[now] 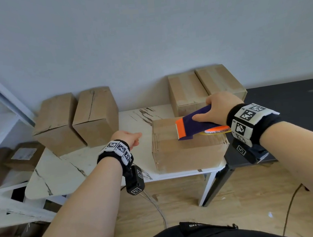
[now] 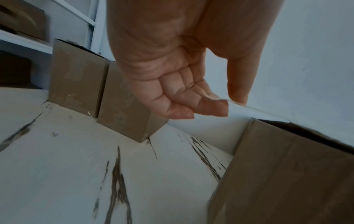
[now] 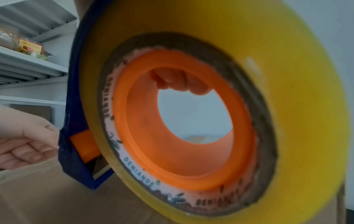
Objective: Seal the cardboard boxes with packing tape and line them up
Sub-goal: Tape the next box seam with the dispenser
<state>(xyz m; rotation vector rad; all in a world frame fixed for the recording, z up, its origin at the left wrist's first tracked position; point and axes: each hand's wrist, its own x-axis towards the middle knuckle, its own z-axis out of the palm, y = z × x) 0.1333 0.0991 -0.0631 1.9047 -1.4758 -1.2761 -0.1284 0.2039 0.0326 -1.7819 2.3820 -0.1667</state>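
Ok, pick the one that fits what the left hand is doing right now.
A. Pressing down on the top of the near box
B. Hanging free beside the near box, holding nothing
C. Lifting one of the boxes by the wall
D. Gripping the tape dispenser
B: the left hand hangs above the table, apart from the near box, fingers loosely curled on nothing, while the right hand grips the tape dispenser.
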